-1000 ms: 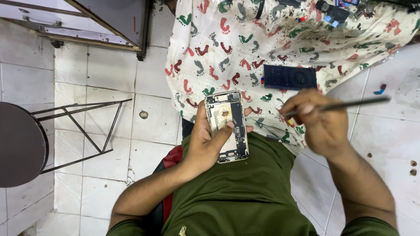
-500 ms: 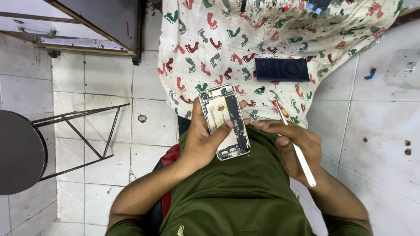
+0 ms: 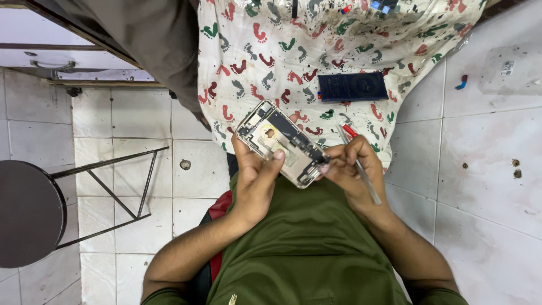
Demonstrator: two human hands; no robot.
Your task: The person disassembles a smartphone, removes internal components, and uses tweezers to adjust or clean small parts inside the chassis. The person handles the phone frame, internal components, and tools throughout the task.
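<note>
While left hand [image 3: 257, 181] fingers grip opened phone [image 3: 280, 143], right hand [image 3: 351, 169] fingers pinch thin tool [image 3: 361, 169], dark rectangular panel [image 3: 352, 86] on footprint-patterned cloth [image 3: 271, 51].

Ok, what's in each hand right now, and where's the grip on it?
Left hand cradles the opened phone from beneath, thumb on its inside. Right hand grips a thin metal tool mid-shaft while its fingertips touch the phone's lower end.

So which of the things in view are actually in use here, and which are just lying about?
In use:
- opened phone, held in the left hand
- thin metal tool, in the right hand, whose fingertips touch the phone's edge

Lying about:
- dark flat panel on the footprint-patterned cloth
- red-handled tool
- round stool
</note>
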